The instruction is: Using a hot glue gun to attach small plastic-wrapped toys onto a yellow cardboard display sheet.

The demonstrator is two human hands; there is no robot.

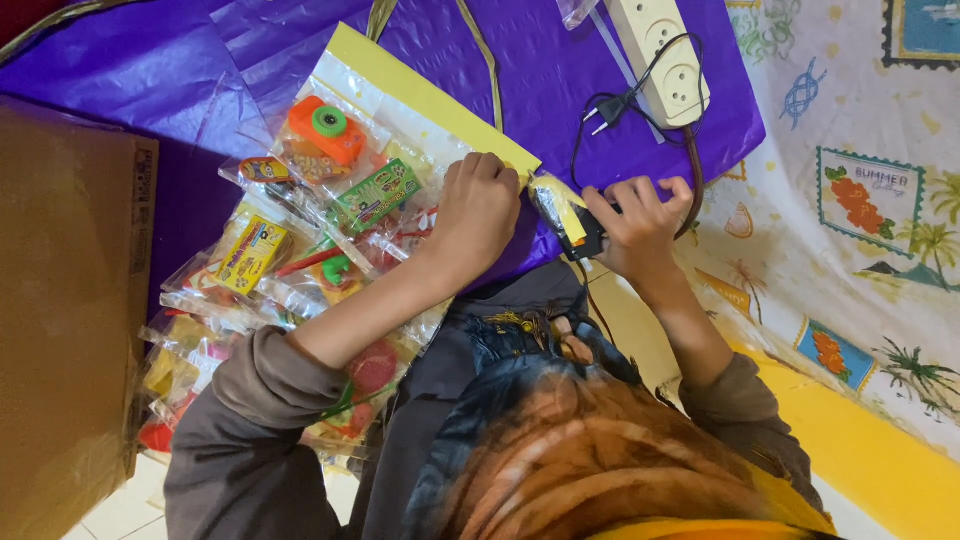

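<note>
Both hands gripped work beside the yellow header card [430,100]: the left hand [478,212] pinched its end, the right hand [638,228] clutched a small black sealer [585,238] against it. Many toy packets [330,200] already hung from the card; this edge looked unfinished.

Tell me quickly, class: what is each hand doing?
Left hand: closed, pinching the yellow card edge.
Right hand: closed on a small black tool.

My left hand [478,215] is curled into a loose fist, knuckles up. My right hand [640,225] is curled too, fingers bent tight. Both arms reach forward in grey sleeves.
</note>
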